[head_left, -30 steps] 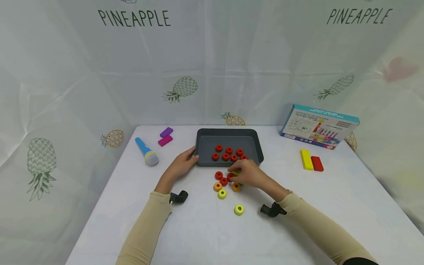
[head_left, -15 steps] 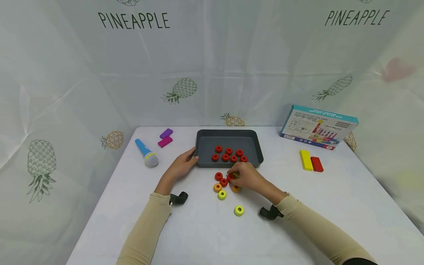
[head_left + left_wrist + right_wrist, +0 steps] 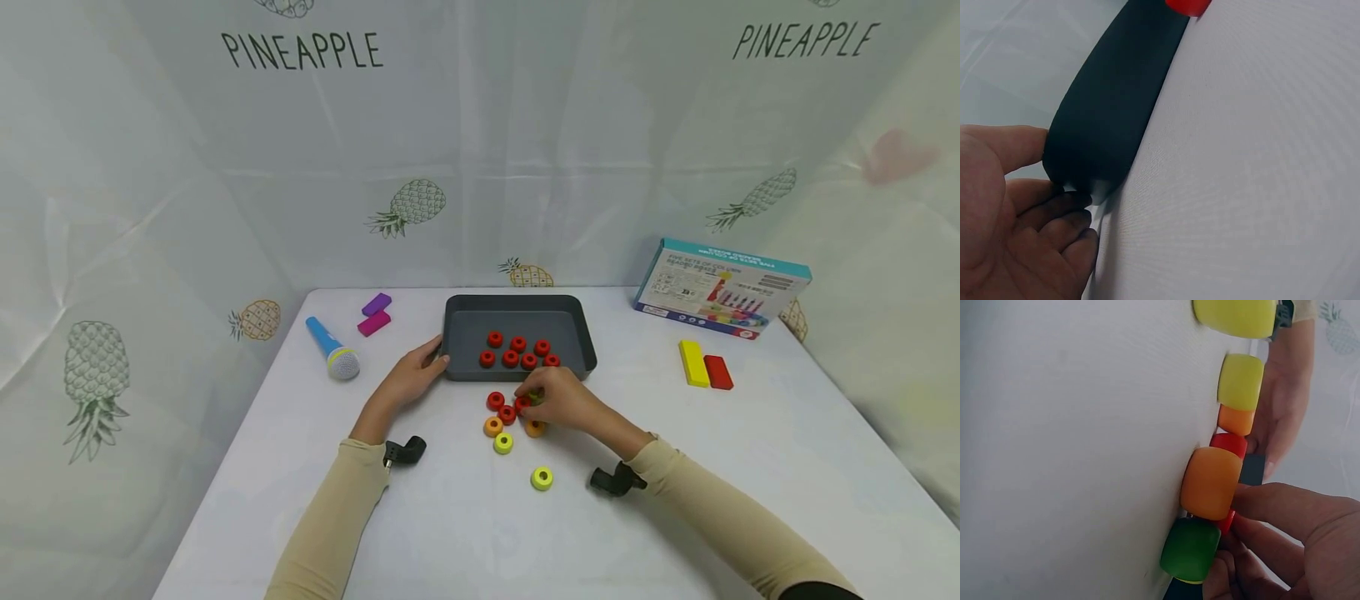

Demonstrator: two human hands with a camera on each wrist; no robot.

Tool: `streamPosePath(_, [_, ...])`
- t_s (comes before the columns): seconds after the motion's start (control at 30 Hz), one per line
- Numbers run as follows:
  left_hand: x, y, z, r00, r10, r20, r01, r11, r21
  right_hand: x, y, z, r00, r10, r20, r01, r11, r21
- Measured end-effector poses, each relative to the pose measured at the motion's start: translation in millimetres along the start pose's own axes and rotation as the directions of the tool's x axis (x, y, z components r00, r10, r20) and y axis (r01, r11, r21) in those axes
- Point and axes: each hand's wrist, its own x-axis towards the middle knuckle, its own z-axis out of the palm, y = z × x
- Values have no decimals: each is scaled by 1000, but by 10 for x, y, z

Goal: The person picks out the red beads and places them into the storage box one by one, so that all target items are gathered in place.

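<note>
My left hand (image 3: 408, 372) holds the dark grey tray (image 3: 517, 317) at its near left corner, thumb on one side and curled fingers on the other. Several red beads (image 3: 511, 358) lie inside the tray. In front of it, my right hand (image 3: 561, 400) pinches a red bead (image 3: 522, 405) among the loose beads, mostly hidden by the fingers in the right wrist view. An orange bead (image 3: 1211, 484) and a green bead (image 3: 1191, 550) sit right beside those fingers. Nearby are two more red beads (image 3: 496, 401), another orange bead (image 3: 492, 427) and a yellow bead (image 3: 503, 442).
A separate yellow bead (image 3: 542, 478) lies nearer the body. On the left are a blue toy microphone (image 3: 332, 348), a purple block (image 3: 377, 303) and a pink block (image 3: 373, 322). A yellow block (image 3: 693, 363), a red block (image 3: 718, 372) and a printed box (image 3: 723, 287) stand on the right.
My right hand has shifted slightly to the left over the beads and covers the green edge that showed beneath it. The left hand stays at the tray.
</note>
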Motion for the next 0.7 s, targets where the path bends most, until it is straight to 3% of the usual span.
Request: streamPosePath(0.7, [-26, 25, -16, 1000, -10, 12, 10, 1000, -18, 30, -90, -194, 999, -7, 31, 5, 999, 53])
